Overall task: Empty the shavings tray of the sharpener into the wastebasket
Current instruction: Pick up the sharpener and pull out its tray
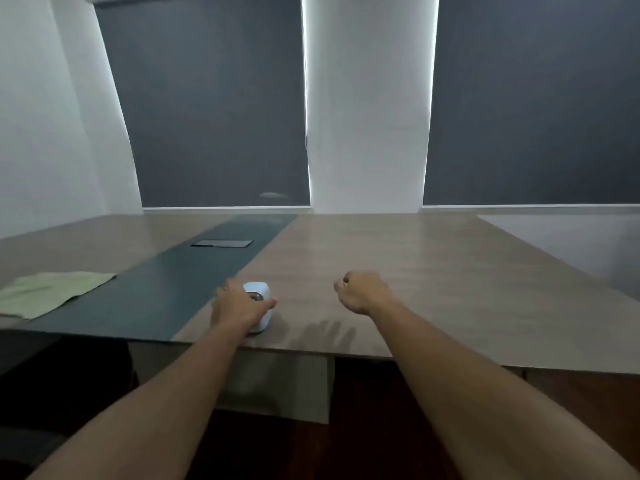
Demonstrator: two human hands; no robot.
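Left hand (239, 308) wrapped over the pencil sharpener (259, 308), fingers curled round its left side and top, thumb across the front near the metal fitting. The sharpener is a small white-blue box standing upright on the tabletop (398, 271), close to the near edge, just right of the dark centre strip (180, 289)

Right hand (360, 292) is at 3 o'clock from the sharpener, well apart, curled into a loose fist above the wood; can't tell if it's pinching anything, looks like nothing

Shavings tray: can't make it out, left hand covers most of the body. Wastebasket: not in view

Risks as I read them:
- Sharpener sits right at the tabletop lip. A pull on the tray toward 6 o'clock with a weak hold on the body could drag the whole unit off the edge
- One-hand grip covers the sides; if the tray slides out of a covered face, the grip pins it, then it pops free and shavings scatter over the tabletop
- Tray pulled out here, far from any bin, means carrying an open tray; a tilt dumps graphite dust on the floor. Safer to carry the whole unit to the bin first
- Green cloth (52, 292) at 9 o'clock, beyond the strip, is clear of the hands, low snag risk
- Recessed cable hatch (221, 243) at 12 o'clock could catch stray shavings
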